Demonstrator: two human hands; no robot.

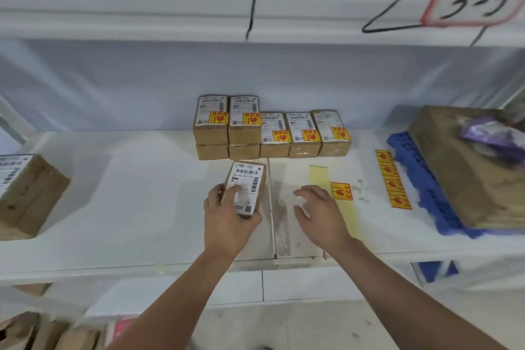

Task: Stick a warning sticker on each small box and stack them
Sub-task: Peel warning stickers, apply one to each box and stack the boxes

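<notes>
Only the head view is given. A white shelf (127, 193) serves as the working bay, and at its back stands a row of stickered boxes (275, 133). The two leftmost places are stacks of two, and three single boxes stand to their right, all touching side by side. Each upper face carries a white shipping label with a yellow-and-red warning sticker at its near right corner.

Far right on the shelf, a blue plastic grid mat (420, 179) bears a large cardboard carton (460, 173), with a crumpled purple wrapper (494, 136) lying on top of it. At the left edge sits another brown carton (25, 193) with a label on its top.

In front of the row, the left hand (227, 216) grips the small box (247, 182). The fingers curl over its left edge onto the label, and the thumb wraps its near end. The box is brown cardboard, tilted a little. Its white label shows barcodes at the far end and a QR code near the thumb. I cannot tell whether it touches the shelf.

The right hand (321, 213) is palm down over the shelf beside it, with its fingers spread, slightly bent and holding nothing. Just right of it, a single warning sticker (341, 191) lies on a pale yellow backing strip (319, 176). Further right, a sticker strip (393, 179) of four lies next to the blue mat.
</notes>
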